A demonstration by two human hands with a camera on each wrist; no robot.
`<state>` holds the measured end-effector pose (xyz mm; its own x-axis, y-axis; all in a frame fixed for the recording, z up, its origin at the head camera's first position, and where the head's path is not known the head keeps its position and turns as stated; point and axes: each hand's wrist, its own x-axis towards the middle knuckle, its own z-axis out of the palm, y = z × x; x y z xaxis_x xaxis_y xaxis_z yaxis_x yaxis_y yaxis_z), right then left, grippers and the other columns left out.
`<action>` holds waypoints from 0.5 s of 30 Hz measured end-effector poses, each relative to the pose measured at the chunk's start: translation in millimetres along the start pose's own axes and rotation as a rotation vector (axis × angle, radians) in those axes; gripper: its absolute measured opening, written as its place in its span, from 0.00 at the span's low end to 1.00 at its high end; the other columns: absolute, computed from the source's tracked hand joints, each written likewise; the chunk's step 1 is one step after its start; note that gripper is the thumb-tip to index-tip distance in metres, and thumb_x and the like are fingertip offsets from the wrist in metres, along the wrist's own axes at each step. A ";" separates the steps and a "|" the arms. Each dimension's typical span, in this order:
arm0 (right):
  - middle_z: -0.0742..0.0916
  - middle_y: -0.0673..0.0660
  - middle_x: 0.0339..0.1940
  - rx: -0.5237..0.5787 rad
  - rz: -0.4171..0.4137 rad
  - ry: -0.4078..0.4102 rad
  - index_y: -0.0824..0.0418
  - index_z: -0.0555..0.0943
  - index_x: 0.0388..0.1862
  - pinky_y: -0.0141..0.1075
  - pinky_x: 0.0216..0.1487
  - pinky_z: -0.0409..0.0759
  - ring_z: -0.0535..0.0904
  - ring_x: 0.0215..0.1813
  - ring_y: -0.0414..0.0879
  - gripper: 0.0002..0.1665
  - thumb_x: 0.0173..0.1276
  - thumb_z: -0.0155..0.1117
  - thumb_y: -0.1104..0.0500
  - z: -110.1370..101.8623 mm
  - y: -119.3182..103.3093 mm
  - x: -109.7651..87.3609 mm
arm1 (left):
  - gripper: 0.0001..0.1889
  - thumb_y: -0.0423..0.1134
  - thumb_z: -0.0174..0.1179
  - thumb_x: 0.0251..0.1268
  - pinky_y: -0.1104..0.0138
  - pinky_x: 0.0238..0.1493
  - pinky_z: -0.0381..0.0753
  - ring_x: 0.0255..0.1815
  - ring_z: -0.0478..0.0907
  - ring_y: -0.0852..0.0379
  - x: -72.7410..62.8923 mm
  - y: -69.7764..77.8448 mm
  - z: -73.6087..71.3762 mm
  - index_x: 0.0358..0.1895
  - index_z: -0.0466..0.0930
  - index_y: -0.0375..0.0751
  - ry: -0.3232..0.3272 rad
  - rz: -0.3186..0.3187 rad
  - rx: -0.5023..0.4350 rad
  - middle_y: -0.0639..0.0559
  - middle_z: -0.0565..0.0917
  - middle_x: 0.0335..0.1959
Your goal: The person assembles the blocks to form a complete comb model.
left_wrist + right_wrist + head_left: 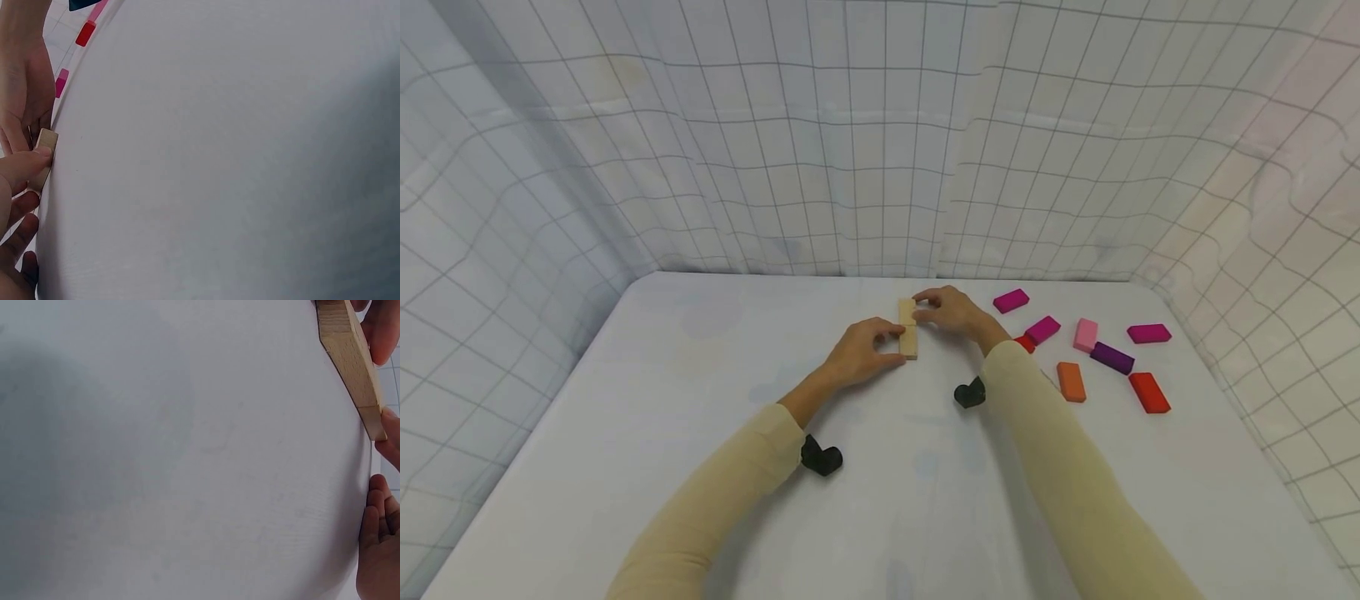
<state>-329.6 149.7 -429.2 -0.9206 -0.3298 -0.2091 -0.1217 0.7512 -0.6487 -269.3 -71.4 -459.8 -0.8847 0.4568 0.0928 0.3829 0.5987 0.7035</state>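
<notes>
Left hand, partly open, pinches near wooden block, centre frame; right hand touches far wooden block, grip undeterminable.

White table – behind it and along both sides, white cloth with dark grid lines

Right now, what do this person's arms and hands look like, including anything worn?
The left sleeve and right sleeve are long, plain and pale yellow. The left hand and right hand wear no gloves. A small black piece shows beside each sleeve.
</notes>
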 end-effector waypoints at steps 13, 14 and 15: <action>0.76 0.63 0.68 0.063 0.022 -0.020 0.57 0.71 0.77 0.56 0.67 0.72 0.70 0.68 0.59 0.33 0.78 0.63 0.49 -30.6 6.6 -14.4 | 0.28 0.45 0.68 0.72 0.54 0.60 0.75 0.57 0.77 0.46 16.7 -6.1 -4.7 0.70 0.76 0.36 0.030 0.069 -0.014 0.42 0.77 0.64; 0.76 0.63 0.68 0.067 0.017 -0.020 0.58 0.71 0.77 0.56 0.67 0.72 0.70 0.68 0.59 0.33 0.78 0.63 0.50 -36.9 8.2 -18.0 | 0.28 0.44 0.67 0.73 0.53 0.62 0.75 0.59 0.76 0.45 19.7 -6.9 -4.9 0.70 0.76 0.36 0.026 0.087 -0.009 0.41 0.76 0.66; 0.76 0.63 0.68 0.074 0.015 -0.021 0.59 0.71 0.77 0.56 0.68 0.71 0.70 0.69 0.60 0.33 0.79 0.63 0.51 -43.4 9.0 -22.5 | 0.27 0.44 0.66 0.73 0.53 0.63 0.74 0.60 0.76 0.44 22.5 -7.8 -5.1 0.71 0.75 0.35 0.018 0.104 0.001 0.40 0.75 0.68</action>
<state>-326.1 188.7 -398.6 -0.9142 -0.3308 -0.2339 -0.0791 0.7120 -0.6977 -293.5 -69.2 -459.6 -0.8448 0.5045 0.1783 0.4733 0.5492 0.6887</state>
